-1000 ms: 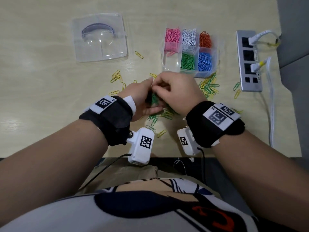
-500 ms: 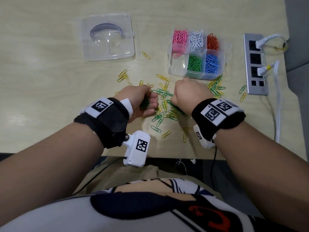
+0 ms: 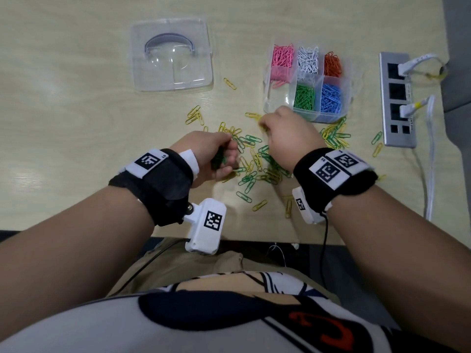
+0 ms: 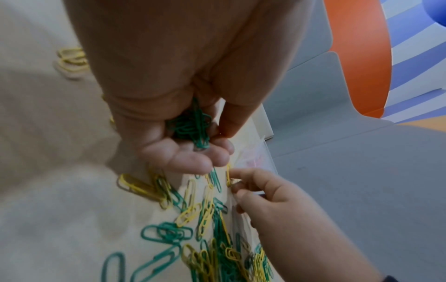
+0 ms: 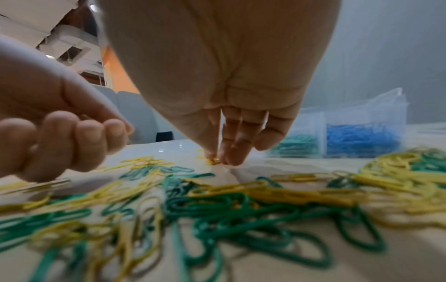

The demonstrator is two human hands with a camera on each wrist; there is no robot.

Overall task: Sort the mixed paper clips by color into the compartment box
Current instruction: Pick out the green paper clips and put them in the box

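Note:
Loose green and yellow paper clips lie scattered on the table between my hands. My left hand is curled round a bunch of green clips. My right hand reaches down near the box's front left corner and pinches a yellow clip against the table. The clear compartment box stands at the back right, with pink, white, orange, green and blue clips in separate compartments; its front left compartment looks without clips.
The box's clear lid lies at the back left. A grey power strip with white plugs and a cable runs along the right. More clips lie by the box's front right corner. The table's front edge is near my wrists.
My hands have parted from each other. The right hand has moved forward and down to the clips near the box; the left keeps its green bunch and stays at the left.

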